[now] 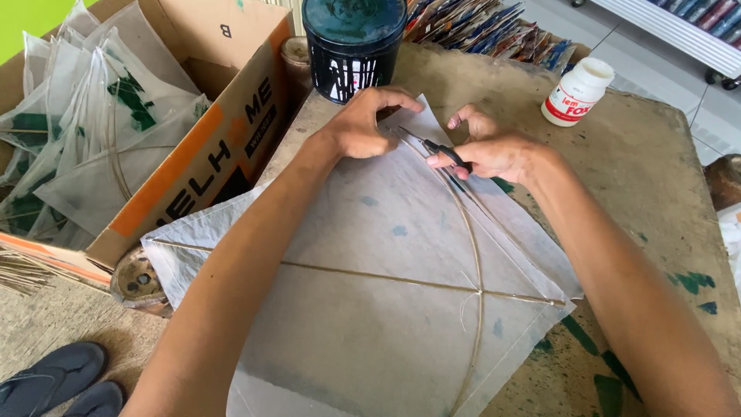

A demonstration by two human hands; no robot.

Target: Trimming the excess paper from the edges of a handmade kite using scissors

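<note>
A white paper kite (386, 309) with a thin crossed stick frame lies flat on the worn table (648, 177). My left hand (363, 123) presses down on the kite's far corner, fingers curled over the paper edge. My right hand (490, 150) holds small black scissors (440, 148), blades pointing left toward the left hand, at the kite's far tip. Both forearms reach across the kite from the near side.
A dark round container (353, 46) stands just beyond the hands. A white glue bottle (577, 91) sits at the far right of the table. A cardboard box (193, 147) at the left holds several finished kites. Dark sandals (58, 378) lie on the floor, lower left.
</note>
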